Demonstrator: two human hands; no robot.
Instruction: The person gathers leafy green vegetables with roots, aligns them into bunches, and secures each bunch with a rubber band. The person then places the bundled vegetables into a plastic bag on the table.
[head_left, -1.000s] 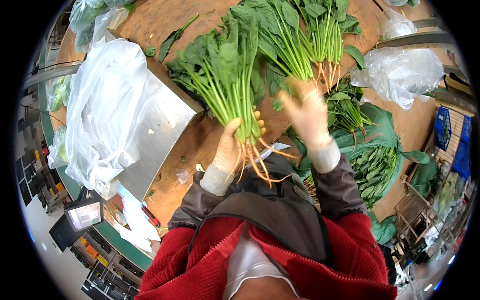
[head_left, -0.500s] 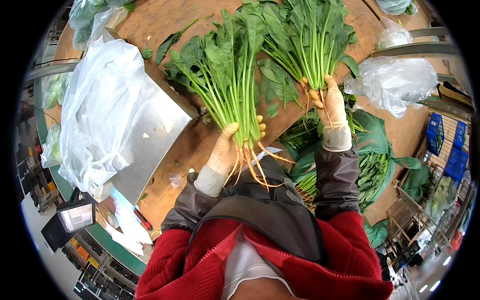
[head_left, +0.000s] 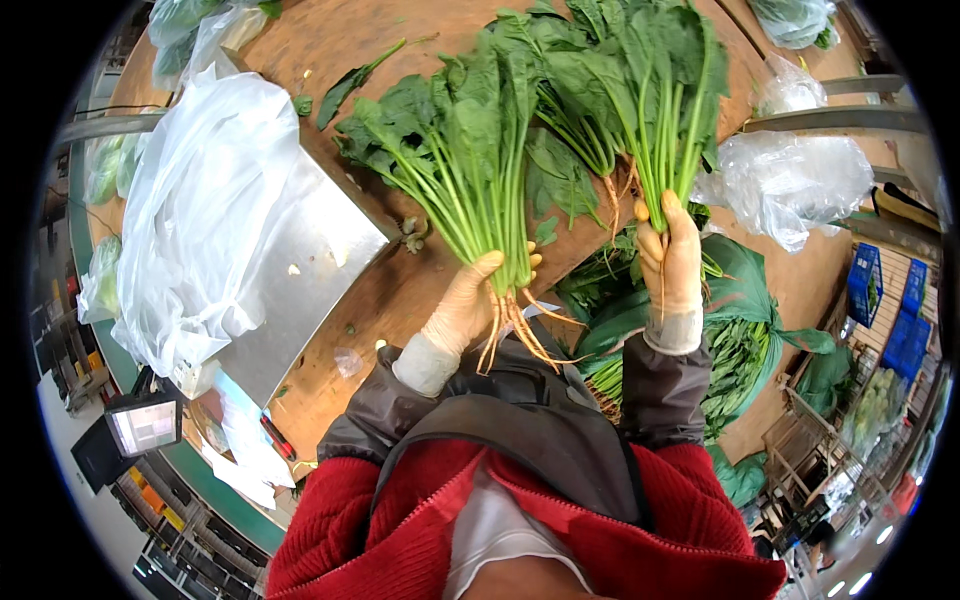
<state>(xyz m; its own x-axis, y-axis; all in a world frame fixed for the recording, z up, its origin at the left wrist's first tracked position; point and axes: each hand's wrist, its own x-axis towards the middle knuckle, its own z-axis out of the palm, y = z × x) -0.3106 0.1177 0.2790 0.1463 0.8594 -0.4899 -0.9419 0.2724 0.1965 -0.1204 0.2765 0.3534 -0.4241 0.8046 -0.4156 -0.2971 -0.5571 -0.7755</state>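
My gloved left hand (head_left: 462,303) is wrapped round a thick bunch of spinach (head_left: 480,170) just above its orange roots, which dangle below the fist. The leaves fan out away from me over the wooden table (head_left: 330,350). My gloved right hand (head_left: 672,262) grips a smaller spinach bunch (head_left: 655,110) low on its stems, by the roots. Behind that one, more spinach (head_left: 590,135) lies on the table with its roots toward me. A loose leafy piece (head_left: 560,175) rests between the two bunches.
On the left, clear plastic bags (head_left: 215,200) cover part of a metal plate (head_left: 320,270). A screen (head_left: 145,428) and a red pen-like tool (head_left: 278,437) are lower left. A green sack of leafy greens (head_left: 745,340) stands below my right hand; clear plastic (head_left: 795,180) lies beyond.
My right hand has drawn back toward me with a spinach bunch, leaving other spinach behind on the table. My left hand has shifted slightly right, still holding its bunch.
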